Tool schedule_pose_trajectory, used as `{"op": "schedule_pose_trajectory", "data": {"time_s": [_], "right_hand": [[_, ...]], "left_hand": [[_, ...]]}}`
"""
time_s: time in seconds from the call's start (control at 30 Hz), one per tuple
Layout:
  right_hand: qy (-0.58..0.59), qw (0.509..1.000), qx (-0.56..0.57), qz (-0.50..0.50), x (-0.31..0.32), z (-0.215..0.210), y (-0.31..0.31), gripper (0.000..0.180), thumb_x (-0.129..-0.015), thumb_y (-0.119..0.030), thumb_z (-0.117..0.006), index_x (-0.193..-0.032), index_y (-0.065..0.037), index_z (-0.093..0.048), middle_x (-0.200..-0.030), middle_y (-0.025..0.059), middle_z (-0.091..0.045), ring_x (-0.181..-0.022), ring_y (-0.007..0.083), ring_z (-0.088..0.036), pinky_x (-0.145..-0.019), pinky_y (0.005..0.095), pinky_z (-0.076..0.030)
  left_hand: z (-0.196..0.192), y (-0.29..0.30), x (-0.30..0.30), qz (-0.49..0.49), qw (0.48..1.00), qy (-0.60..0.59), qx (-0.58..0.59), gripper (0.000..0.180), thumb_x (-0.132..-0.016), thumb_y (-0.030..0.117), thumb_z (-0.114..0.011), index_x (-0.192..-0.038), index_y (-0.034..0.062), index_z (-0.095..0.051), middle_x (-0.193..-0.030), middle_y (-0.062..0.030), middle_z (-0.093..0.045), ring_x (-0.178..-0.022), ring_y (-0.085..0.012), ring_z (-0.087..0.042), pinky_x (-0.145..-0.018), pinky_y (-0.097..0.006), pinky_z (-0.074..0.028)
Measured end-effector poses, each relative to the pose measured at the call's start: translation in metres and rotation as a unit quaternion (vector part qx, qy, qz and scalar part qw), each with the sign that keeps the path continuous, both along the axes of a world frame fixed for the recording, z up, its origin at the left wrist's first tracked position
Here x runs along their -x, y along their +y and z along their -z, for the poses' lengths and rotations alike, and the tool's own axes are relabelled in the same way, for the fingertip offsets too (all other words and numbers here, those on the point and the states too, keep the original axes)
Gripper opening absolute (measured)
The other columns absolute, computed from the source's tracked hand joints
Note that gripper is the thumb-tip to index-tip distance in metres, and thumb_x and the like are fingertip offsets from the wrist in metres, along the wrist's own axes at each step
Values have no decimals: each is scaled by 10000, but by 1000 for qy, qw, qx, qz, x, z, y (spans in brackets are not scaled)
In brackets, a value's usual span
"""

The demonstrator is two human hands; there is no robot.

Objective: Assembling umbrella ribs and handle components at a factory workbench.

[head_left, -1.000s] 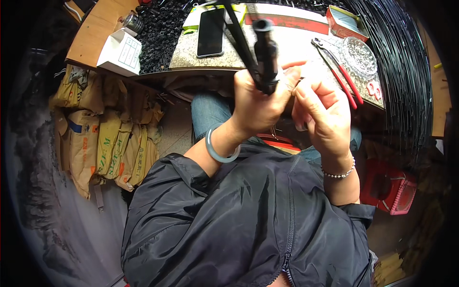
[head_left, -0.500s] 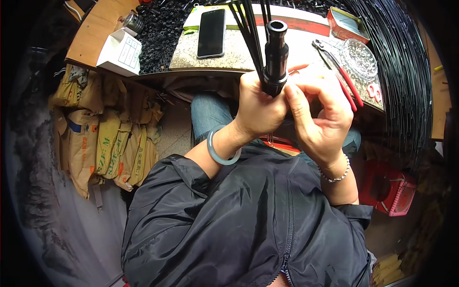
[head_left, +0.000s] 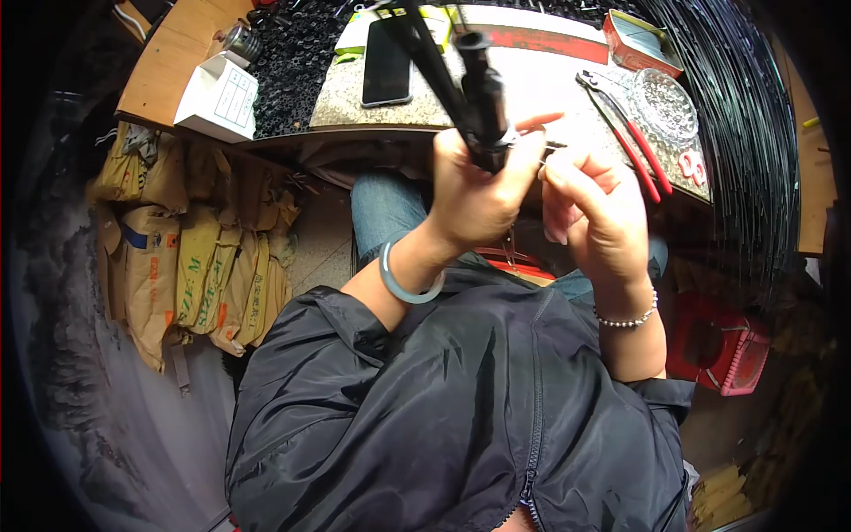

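My left hand (head_left: 474,195) is wrapped round a black umbrella frame (head_left: 483,97), a stepped tube with long thin dark ribs (head_left: 425,62) running up from beside it. The tube stands nearly upright and leans slightly left; its open end points up, and motion smears it. Just right of it, my right hand (head_left: 594,199) is closed in a pinch on what looks like a thin wire (head_left: 543,163). A short dark tip shows between the two hands. The palm and fingers hide the tube's lower end.
On the worktable lie a phone (head_left: 387,66), red-handled pliers (head_left: 625,133), a clear glass dish (head_left: 663,106), pink-handled scissors (head_left: 692,167) and a red tin (head_left: 640,44). Long black rods (head_left: 736,133) hang over the right edge. Small black parts (head_left: 292,80) and a white box (head_left: 219,97) sit left.
The umbrella frame and my left hand have shifted left, the tube tilting further. My right hand has drawn slightly away from the tube, its fingers now pinched near the thin wire.
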State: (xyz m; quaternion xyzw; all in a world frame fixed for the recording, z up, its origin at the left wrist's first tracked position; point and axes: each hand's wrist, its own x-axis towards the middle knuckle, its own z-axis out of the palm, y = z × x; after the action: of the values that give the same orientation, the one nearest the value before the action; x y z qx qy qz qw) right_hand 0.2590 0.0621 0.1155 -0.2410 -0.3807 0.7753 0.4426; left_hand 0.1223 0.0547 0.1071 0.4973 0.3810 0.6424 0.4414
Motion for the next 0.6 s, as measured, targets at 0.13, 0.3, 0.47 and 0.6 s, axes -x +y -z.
{"op": "schedule_pose_trajectory", "data": {"time_s": [0.13, 0.3, 0.47, 0.6], "right_hand": [[-479, 694, -401, 358, -30, 43, 30, 107, -765, -100, -684, -769, -32, -601, -680, 53, -574, -564, 179, -551, -519, 303, -440], [-714, 386, -503, 298, -84, 82, 74, 194, -778, -264, -647, -783, -84, -573, -812, 65, -565, -807, 260, -520, -719, 368, -415], [-636, 531, -484, 282, -89, 76, 73, 150, -841, -160, -601, -817, -28, -533, -811, 117, -527, -737, 275, -524, -669, 336, -429], [-550, 688, -445, 164, -77, -5, 17, 277, -707, -135, -724, -963, -77, -636, -857, 101, -537, -741, 172, -527, -639, 276, -427]], "left_hand": [[-4, -1, 18, -33, 999, -42, 10, 178, -854, -20, -526, -981, -32, -650, -500, 90, -433, -419, 27, -360, -386, -167, -241], [-2, 2, 15, -34, 999, -36, 16, 186, -857, -18, -512, -985, -40, -644, -517, 95, -432, -425, 23, -354, -396, -168, -249], [0, 7, 15, -24, 999, -37, 2, 150, -856, -28, -507, -866, -38, -656, -520, 97, -421, -443, 30, -342, -413, -169, -251], [9, 14, 20, -47, 999, 1, 0, 202, -869, 4, -507, -1023, -86, -603, -482, 39, -458, -351, -8, -368, -339, -173, -297]]}}
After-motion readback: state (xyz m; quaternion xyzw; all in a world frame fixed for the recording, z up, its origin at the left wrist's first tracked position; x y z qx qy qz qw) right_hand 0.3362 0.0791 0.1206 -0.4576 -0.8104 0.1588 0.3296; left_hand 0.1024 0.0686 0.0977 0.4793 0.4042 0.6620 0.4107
